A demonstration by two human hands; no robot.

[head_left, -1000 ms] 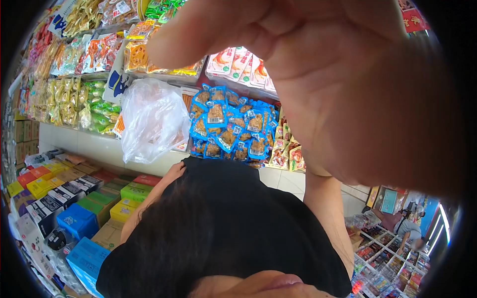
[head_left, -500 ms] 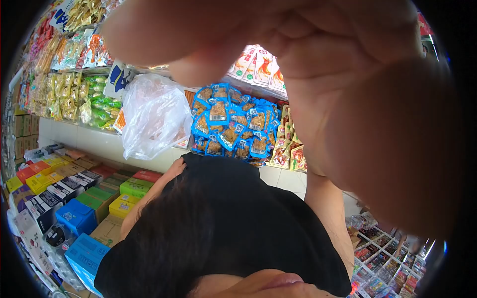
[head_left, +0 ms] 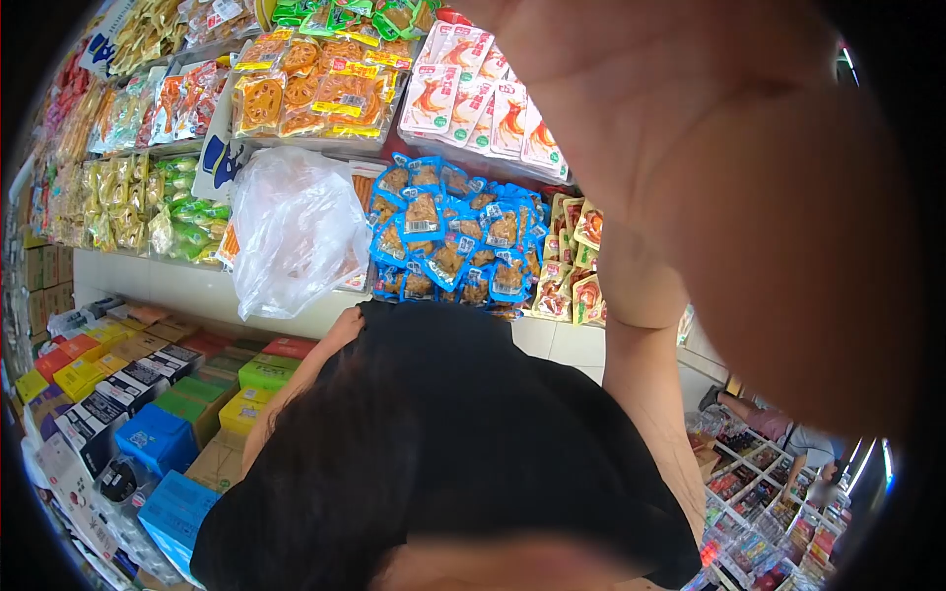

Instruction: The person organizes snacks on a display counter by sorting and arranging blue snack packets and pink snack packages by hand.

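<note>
Brightly lit shop interior with pale tiled floor [head_left: 572, 347] and tiers of clear-walled plastic trays [head_left: 335, 148]. Right hand [head_left: 680, 167] raised close to the camera, blurred, palm toward the lens; fingers cut off by the upper edge of view, so spread or closed state impossible to determine. Left hand [head_left: 345, 327] lowered, at the edge of the black short-sleeved cloth shirt [head_left: 473, 394]; finger closure and any grip on the cloth too small to determine.

Just above and left of the left hand: thin, crumpled, translucent white plastic bag [head_left: 296, 236], in front of the lower trays. Right of the bag: heap of blue-edged clear packets with brown contents [head_left: 453, 231]. Farther right, beside the right wrist: small cream-and-red packets [head_left: 554, 295]. Behind the heap: white flat packets with red-orange print [head_left: 483, 94]. Behind the bag: yellow-and-clear packets with orange contents [head_left: 335, 94].

Lower left: stacked cardboard cartons in blue, yellow, green and black [head_left: 158, 438]. Lower right, well apart: rows of small assorted packages [head_left: 754, 542]; bent over beside them, another person [head_left: 810, 443] in a grey top.
</note>
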